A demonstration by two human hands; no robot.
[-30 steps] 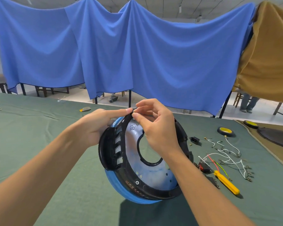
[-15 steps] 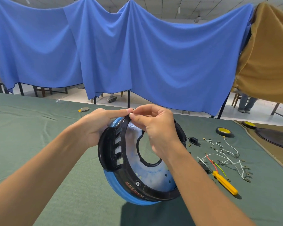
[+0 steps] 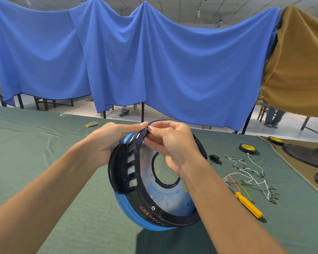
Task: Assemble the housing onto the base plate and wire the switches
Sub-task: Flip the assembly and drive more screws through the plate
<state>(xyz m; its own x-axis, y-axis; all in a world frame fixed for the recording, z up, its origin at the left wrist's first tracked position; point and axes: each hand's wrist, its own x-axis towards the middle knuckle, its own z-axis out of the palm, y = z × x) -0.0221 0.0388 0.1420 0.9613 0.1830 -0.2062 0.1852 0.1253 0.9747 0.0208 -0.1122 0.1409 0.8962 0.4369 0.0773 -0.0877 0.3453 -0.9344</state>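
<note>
A black ring housing (image 3: 128,173) with several switch slots sits against a shiny metal base plate (image 3: 171,197) with a blue rim, tilted up on edge above the green table. My left hand (image 3: 106,142) grips the assembly's top left from behind, thumb on the rim. My right hand (image 3: 173,143) pinches a small screw or nut (image 3: 146,128) at the top of the housing rim. Loose white, red and green wires (image 3: 246,176) lie on the table to the right.
A yellow-handled screwdriver (image 3: 248,204) lies right of the assembly. A black socket part (image 3: 214,158) and a tape roll (image 3: 247,147) sit farther back right. Dark round parts (image 3: 308,153) rest on a brown cloth at the far right. Blue cloth (image 3: 136,61) hangs behind the table.
My right hand's fingers have shifted slightly up along the top of the rim, working the small fastener. The assembly stays held in about the same place.
</note>
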